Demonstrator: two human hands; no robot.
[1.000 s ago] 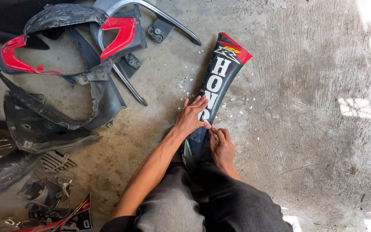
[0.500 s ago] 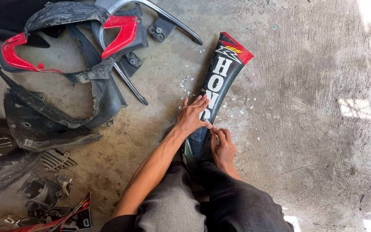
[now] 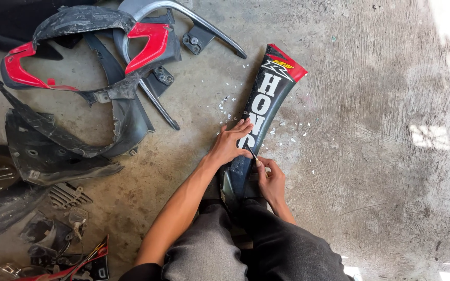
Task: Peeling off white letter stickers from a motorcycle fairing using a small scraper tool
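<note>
Long black panel with a red tip flat on the concrete floor, between the knees. Left hand open, pressed flat on it. Right hand closed around a thin tool, tip touching the panel. White flakes scattered beside.

Panel btm end hidden betw knees; blade too small.
</note>
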